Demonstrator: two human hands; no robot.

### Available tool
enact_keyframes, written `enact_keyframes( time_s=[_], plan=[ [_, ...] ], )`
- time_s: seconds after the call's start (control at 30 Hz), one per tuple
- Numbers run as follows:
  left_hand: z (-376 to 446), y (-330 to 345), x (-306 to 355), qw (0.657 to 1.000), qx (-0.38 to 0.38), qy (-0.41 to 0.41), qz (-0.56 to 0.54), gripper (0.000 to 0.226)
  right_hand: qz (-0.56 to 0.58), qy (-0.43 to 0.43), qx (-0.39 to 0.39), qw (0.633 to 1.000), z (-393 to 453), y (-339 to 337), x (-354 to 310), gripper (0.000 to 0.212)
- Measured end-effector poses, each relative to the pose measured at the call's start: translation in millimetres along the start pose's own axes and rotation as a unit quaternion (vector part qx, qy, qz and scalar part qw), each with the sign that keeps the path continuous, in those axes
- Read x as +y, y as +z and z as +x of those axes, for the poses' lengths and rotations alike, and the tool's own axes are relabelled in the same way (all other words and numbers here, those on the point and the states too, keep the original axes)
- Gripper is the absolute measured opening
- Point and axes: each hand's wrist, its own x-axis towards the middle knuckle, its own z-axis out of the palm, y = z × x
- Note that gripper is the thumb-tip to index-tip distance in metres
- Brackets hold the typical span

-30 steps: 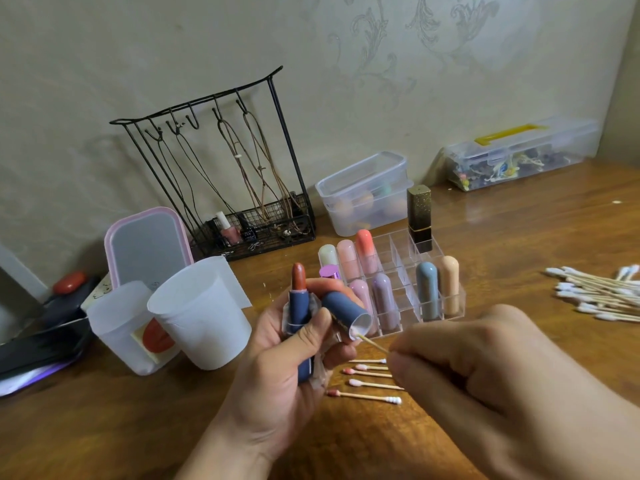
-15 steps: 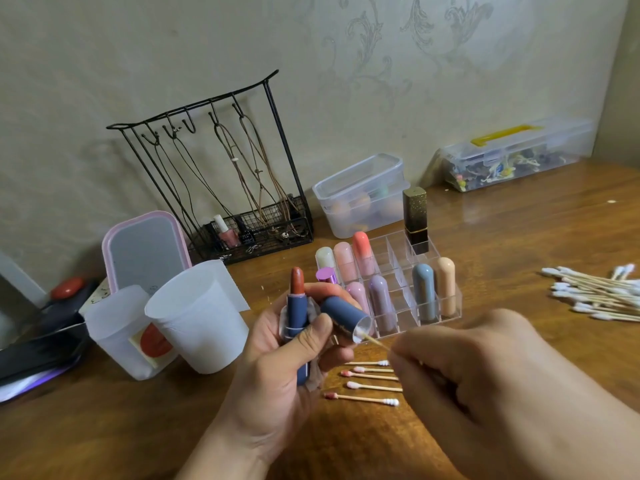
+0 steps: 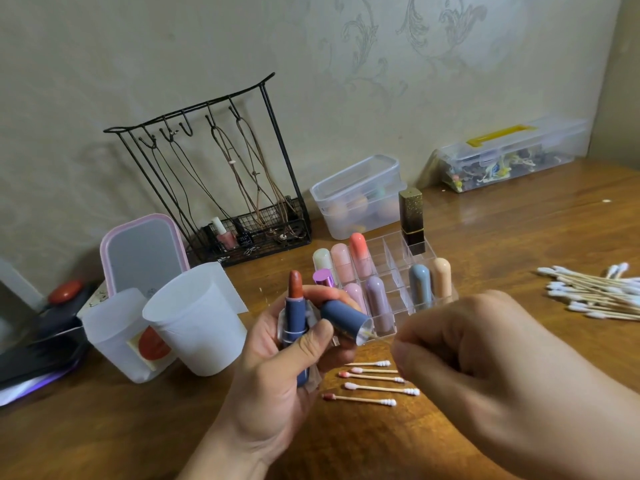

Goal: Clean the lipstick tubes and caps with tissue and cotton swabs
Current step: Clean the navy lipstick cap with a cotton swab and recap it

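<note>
Head view: the left hand (image 3: 277,368) grips the open blue lipstick tube (image 3: 294,317) upright and, beside it, the blue cap (image 3: 344,318), lying with its long axis tipped down and its open mouth facing the right hand (image 3: 460,348). That hand pinches a cotton swab (image 3: 374,336), its tip just inside the cap's mouth. I reckon the swab works straight along that axis.

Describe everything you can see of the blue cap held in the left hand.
The blue cap is a matte slate-blue cylinder that looks like plastic, with a pale lining showing at its open mouth. It lies tilted, mouth pointing right and slightly down. The left hand pinches it between thumb and fingers, beside the uncapped blue lipstick tube. A cotton swab held by the right hand pokes into its mouth.
</note>
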Motion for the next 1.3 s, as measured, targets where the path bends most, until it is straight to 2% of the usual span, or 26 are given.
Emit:
enact_keyframes(
  time_s=[0.07,0.1,0.17,0.23,0.3,0.37,0.43,0.5,0.57,0.6,0.67,0.73,0.8,0.9,0.97,1.07,1.2,1.3],
  plan=[
    [0.3,-0.5,0.3,1.000,0.003,0.002,-0.002,0.046,0.109,0.048,-0.060,0.991,1.6,-2.7,-1.9,0.033],
    [0.3,-0.4,0.5,1.000,0.003,0.003,-0.003,0.046,0.182,0.085,-0.100,0.974,1.3,-4.9,-3.7,0.032],
    [0.6,-0.4,0.5,1.000,-0.004,0.009,-0.013,0.044,0.329,0.142,-0.169,0.918,1.2,-7.8,-8.6,0.031],
    [0.5,-0.6,1.2,1.000,0.002,0.017,-0.015,0.045,0.390,0.160,-0.184,0.888,1.5,-8.9,-9.4,0.024],
    [0.4,-1.6,1.5,1.000,0.011,0.022,-0.013,0.046,0.347,0.162,-0.176,0.907,1.9,-8.6,-3.7,0.031],
    [0.3,-2.1,1.5,0.999,0.010,0.027,-0.014,0.045,0.265,0.150,-0.136,0.943,2.7,-11.2,0.3,0.032],
    [0.3,-2.8,1.4,0.999,0.011,0.024,-0.020,0.046,0.176,0.101,-0.071,0.976,1.2,-11.7,0.5,0.029],
    [0.2,-2.9,1.7,1.000,0.010,0.023,-0.016,0.046,0.090,0.037,-0.027,0.995,-0.2,-6.5,-0.4,0.032],
    [0.8,-2.5,1.2,1.000,0.011,0.027,-0.009,0.045,0.052,0.007,-0.030,0.998,-1.0,-2.2,-3.3,0.033],
    [1.1,-1.9,1.3,0.999,0.011,0.031,0.000,0.044,0.072,0.013,-0.046,0.996,-0.6,-1.5,-3.7,0.032],
    [1.5,-0.5,0.8,0.999,0.010,0.040,0.020,0.042,0.185,0.069,-0.104,0.975,0.0,-3.7,-4.7,0.032],
    [0.8,0.3,1.3,0.999,0.005,0.042,0.018,0.042,0.313,0.123,-0.162,0.928,1.3,-6.2,-6.2,0.031],
    [0.5,-0.6,1.9,0.999,0.004,0.040,0.009,0.043,0.347,0.141,-0.164,0.912,2.6,-7.2,-2.1,0.031],
    [0.8,-1.6,2.2,1.000,0.006,0.028,0.009,0.044,0.246,0.128,-0.108,0.955,3.7,-8.4,7.0,0.032],
    [1.2,-1.6,1.7,1.000,0.003,0.020,0.013,0.045,0.135,0.049,-0.027,0.989,1.9,-5.2,7.1,0.036],
    [0.6,-2.2,1.8,1.000,0.026,0.003,0.011,0.051,-0.022,-0.047,0.075,0.996,-4.3,7.1,7.0,0.036],
    [0.9,-0.9,1.5,0.999,0.039,-0.006,0.008,0.044,-0.068,-0.062,0.082,0.992,-7.2,18.9,7.8,0.033],
    [1.2,-0.2,1.5,0.999,0.046,-0.015,0.021,0.031,-0.014,-0.087,0.025,0.996,-3.2,16.0,9.1,0.036]
  ],
)
